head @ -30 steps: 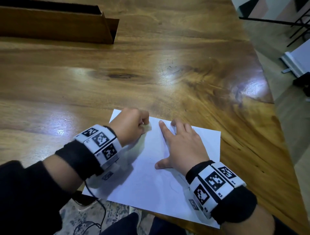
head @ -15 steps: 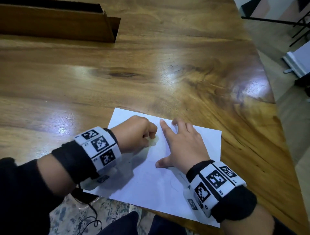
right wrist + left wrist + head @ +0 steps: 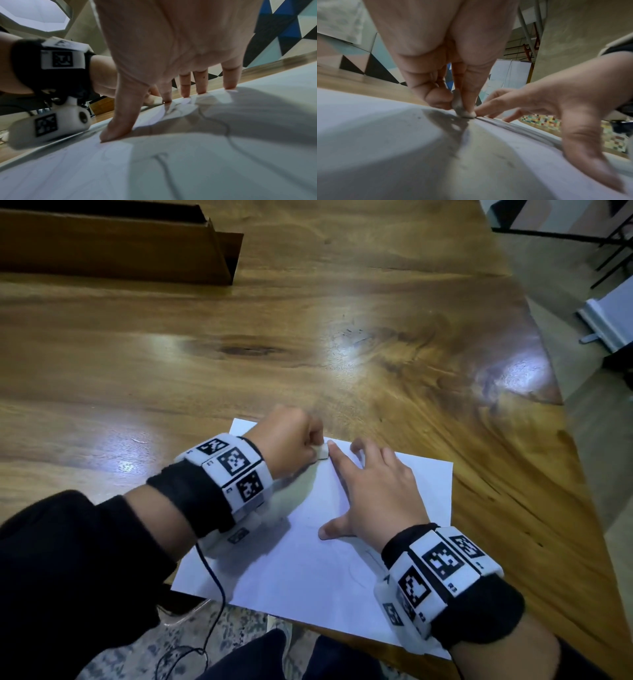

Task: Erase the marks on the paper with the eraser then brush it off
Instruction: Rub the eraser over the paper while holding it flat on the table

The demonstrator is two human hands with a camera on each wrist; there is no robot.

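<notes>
The left hand [image 3: 287,440] pinches a small white eraser [image 3: 322,452] between thumb and curled fingers, its grey-smudged lower end pressed onto the white sheet of paper [image 3: 308,570] near the sheet's far edge. The right hand [image 3: 380,494] lies flat on the paper, fingers straight and spread, thumb out to the side, with its index fingertip just beside the eraser. Faint pencil lines [image 3: 226,129] curve across the sheet near the right wrist. The paper sits at the near edge of a glossy wooden table [image 3: 308,337], and a wooden box [image 3: 113,244] stands at the far left.
</notes>
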